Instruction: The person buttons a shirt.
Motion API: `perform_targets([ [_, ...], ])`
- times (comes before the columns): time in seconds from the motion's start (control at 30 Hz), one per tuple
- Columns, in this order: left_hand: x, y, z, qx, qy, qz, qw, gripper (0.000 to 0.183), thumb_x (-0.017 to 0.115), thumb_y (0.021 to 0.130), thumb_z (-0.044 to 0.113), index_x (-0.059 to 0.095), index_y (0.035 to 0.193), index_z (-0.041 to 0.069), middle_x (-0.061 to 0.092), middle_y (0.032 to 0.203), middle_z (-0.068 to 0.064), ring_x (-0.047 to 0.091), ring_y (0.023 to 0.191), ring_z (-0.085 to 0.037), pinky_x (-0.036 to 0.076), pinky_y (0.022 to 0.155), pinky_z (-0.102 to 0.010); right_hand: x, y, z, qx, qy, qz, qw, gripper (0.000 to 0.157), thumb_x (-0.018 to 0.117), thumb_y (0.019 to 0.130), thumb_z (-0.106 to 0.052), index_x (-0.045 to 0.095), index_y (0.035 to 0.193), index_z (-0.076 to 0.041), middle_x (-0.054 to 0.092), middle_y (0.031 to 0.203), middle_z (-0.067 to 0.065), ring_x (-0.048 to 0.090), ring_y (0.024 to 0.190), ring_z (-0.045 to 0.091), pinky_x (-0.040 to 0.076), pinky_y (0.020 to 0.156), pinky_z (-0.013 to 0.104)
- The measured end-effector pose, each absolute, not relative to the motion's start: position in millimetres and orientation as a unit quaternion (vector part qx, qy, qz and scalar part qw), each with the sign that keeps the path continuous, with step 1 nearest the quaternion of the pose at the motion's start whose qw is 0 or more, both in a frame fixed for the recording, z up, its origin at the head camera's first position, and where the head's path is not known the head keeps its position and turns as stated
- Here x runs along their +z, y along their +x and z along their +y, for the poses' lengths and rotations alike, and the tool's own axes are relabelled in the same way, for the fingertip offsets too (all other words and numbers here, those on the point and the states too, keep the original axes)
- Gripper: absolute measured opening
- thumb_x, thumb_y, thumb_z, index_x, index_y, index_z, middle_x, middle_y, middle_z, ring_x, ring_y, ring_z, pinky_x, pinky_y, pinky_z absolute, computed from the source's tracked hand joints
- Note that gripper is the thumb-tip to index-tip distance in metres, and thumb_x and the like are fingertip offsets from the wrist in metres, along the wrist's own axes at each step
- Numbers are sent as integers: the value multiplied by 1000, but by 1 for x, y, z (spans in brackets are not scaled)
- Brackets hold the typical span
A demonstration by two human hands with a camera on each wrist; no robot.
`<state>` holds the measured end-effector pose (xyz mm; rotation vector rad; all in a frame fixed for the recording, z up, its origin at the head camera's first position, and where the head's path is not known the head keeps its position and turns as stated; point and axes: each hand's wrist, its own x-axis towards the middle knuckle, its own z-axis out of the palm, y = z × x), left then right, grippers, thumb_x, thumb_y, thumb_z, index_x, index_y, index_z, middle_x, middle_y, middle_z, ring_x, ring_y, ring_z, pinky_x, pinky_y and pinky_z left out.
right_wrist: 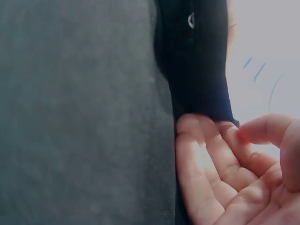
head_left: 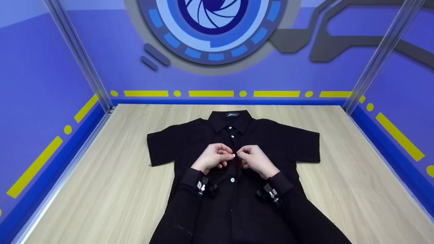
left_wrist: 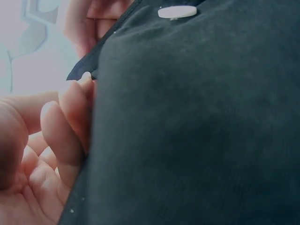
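Note:
A black short-sleeved shirt (head_left: 190, 142) lies face up with its collar toward the back. At its middle front, my left hand (head_left: 213, 157) pinches a small white button (head_left: 233, 155) between thumb and forefinger; in the left wrist view this button (left_wrist: 86, 75) shows at the fingertips. Just to the right, my right hand (head_left: 256, 160) pinches the edge of the shirt front. In the right wrist view, the dark cloth edge (right_wrist: 201, 79) rises from the thumb and forefinger, the other fingers lying along the fabric. Whether the button sits in its hole, I cannot tell.
Another white button (head_left: 232, 180) sits lower on the front, and two more show near the collar (head_left: 217, 119). The shirt lies on a wood-grain table (head_left: 112, 176). Blue-purple panels (head_left: 101, 44) enclose the table's back and sides, with metal posts (head_left: 79, 57) at the corners.

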<state>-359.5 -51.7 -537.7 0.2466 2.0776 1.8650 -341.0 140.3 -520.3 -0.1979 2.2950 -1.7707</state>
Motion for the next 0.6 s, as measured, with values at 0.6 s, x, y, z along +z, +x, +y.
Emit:
perform_targets([
  [0.6,-536,-359,-51,648,83,739,164,24,76,83,10,64,102,2,67,77,1,51,49,-8,40,40,-17,-516,-341,143,-599,-70,786,139,23,63,92,-11,65,104,8,67,87,15,65,69,21,59,69,39],
])
